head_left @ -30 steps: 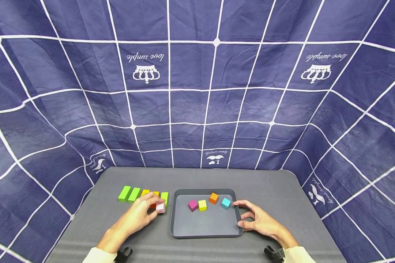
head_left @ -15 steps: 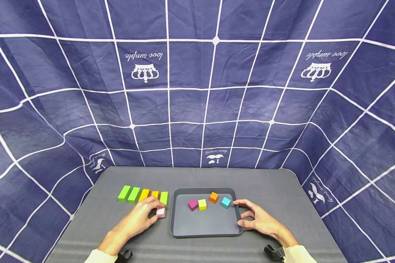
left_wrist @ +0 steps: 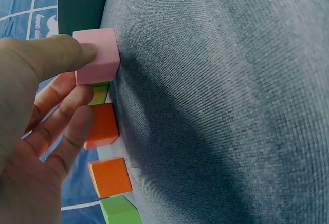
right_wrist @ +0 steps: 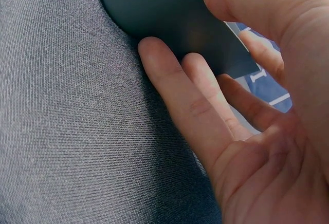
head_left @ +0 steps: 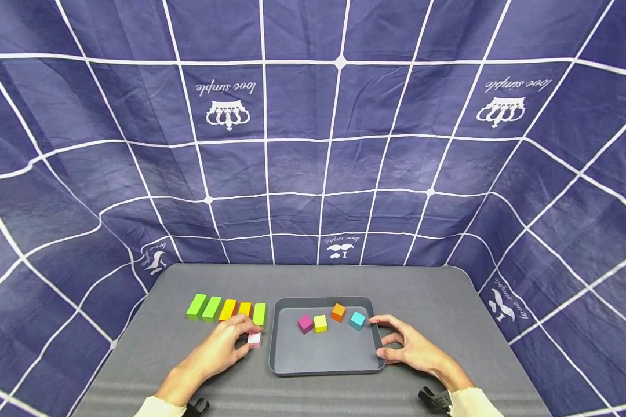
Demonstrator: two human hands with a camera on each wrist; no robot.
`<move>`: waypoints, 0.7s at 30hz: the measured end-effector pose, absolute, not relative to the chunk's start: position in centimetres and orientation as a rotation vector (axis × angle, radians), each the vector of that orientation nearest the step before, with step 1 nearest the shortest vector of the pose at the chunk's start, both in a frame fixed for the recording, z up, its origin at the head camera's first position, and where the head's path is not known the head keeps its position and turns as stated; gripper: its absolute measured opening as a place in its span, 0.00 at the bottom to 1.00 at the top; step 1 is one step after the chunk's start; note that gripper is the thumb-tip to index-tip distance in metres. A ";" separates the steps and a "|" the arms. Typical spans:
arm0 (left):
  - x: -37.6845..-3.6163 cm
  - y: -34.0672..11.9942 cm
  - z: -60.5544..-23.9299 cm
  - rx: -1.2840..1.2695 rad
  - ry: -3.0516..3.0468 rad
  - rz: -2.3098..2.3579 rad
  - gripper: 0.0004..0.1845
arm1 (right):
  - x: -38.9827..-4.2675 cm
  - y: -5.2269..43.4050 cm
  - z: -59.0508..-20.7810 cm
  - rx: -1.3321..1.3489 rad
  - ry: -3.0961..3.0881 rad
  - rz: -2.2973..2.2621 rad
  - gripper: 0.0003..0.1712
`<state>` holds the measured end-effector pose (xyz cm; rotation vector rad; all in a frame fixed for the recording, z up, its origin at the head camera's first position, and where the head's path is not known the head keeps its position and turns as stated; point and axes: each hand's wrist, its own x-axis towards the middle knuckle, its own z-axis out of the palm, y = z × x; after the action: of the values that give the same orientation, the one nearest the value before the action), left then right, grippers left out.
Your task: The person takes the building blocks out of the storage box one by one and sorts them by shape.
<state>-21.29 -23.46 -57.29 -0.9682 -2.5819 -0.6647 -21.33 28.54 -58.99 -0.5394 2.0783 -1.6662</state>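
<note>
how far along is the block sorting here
Four small cubes already sit in the tray. The left hand pinches a pink cube on the table beside the tray, while the right hand holds the tray's edge. Five longer blocks lie in a row outside.

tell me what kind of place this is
Probably a staged recording setup, not a home: a grey-covered table walled in by a navy grid-print cloth backdrop, with only a grey tray and coloured blocks laid out.
</note>
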 end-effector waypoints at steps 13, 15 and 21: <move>-21.2 -23.3 -57.2 -0.971 -2.508 -0.639 0.21 | -21.2 28.7 -58.7 -0.571 2.087 -1.682 0.44; -21.2 -23.3 -56.9 -0.966 -2.513 -0.646 0.23 | -21.2 28.7 -58.7 -0.580 2.083 -1.683 0.44; -21.1 -22.9 -55.8 -0.909 -2.568 -0.660 0.23 | -21.3 28.6 -58.9 -0.558 2.073 -1.677 0.44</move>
<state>-21.05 -22.94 -55.82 -0.9086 -2.5676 -0.6597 -21.33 28.64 -58.92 -0.5582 2.0734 -1.6767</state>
